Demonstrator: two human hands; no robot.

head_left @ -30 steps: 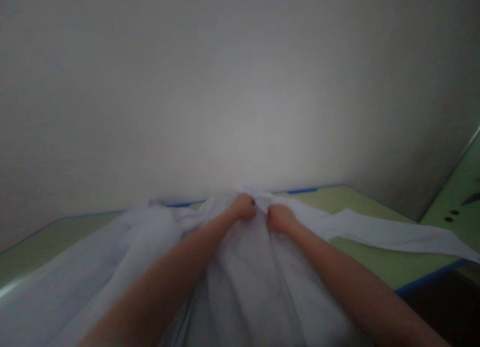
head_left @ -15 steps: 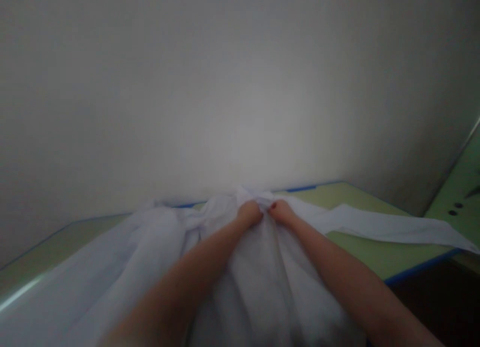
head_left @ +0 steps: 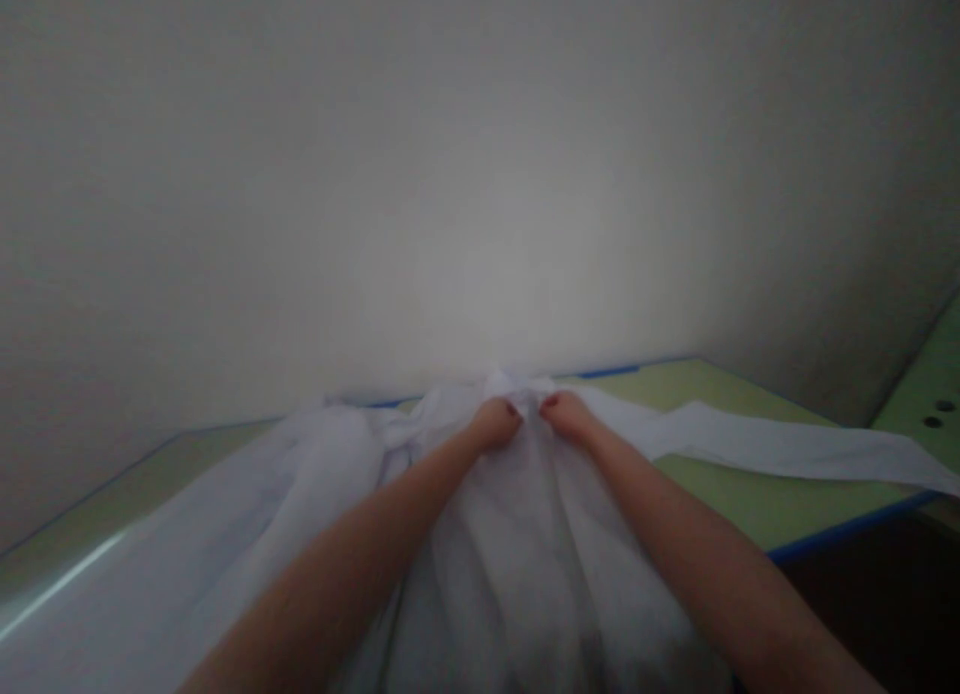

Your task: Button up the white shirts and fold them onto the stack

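Observation:
A large white cloth garment (head_left: 517,544), gathered in folds, lies over the green table and hangs down toward me. My left hand (head_left: 498,422) is closed on its gathered upper edge. Just to the right, my right hand (head_left: 567,416) pinches the same edge, thumb toward the other hand, with a small gap between the two. A long flat white strip (head_left: 787,449), like a sleeve or tie, stretches from the gathers to the right. More bunched white fabric (head_left: 322,474) spreads to the left. The picture is dim, so the garment's exact kind is unclear.
The green tabletop (head_left: 750,504) has a blue edge (head_left: 847,527) and meets a plain pale wall (head_left: 480,174) behind. A green panel with dark round holes (head_left: 926,394) stands at the far right. Light glares off the table (head_left: 67,579) at left.
My hands have moved slightly apart while still gripping the cloth. The view has shifted a little, and the fabric stays in nearly the same place.

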